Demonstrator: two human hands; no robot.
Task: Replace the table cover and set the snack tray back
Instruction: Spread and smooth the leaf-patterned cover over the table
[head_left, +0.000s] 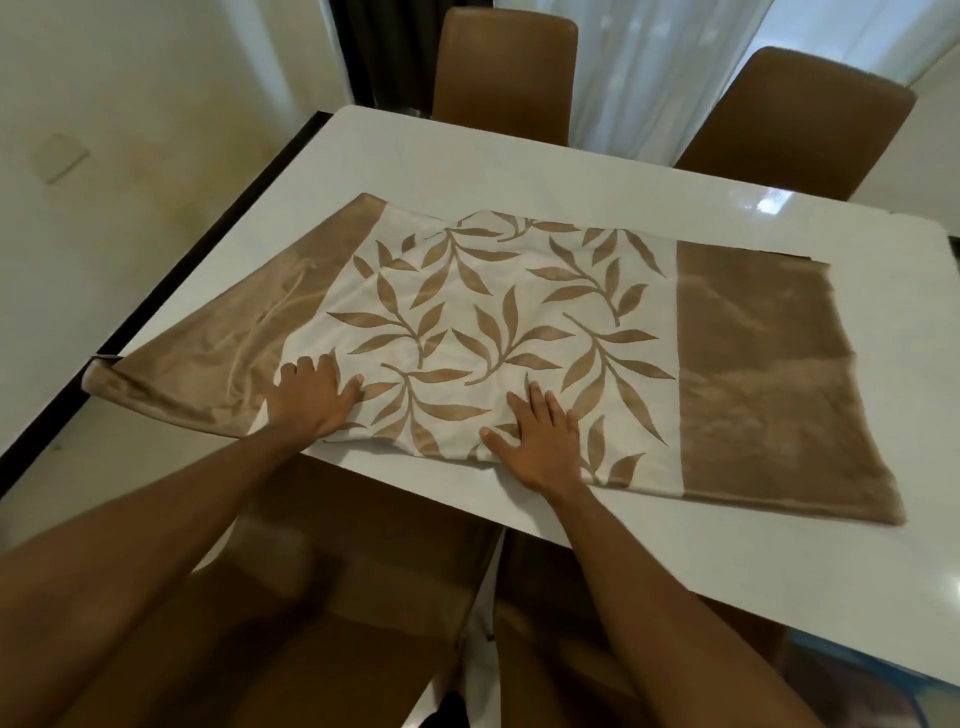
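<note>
Both hands — left hand (311, 397), right hand (540, 441) — press cover (519, 322)

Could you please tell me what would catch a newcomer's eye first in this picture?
First, the cream table cover with tan leaves and tan end bands, spread across the white table, its left end drooping over the table's edge. Next, the left hand and right hand resting on its near edge, the right with fingers spread flat.

White table (519, 156), leaf-patterned cover (498, 332) atop
</note>
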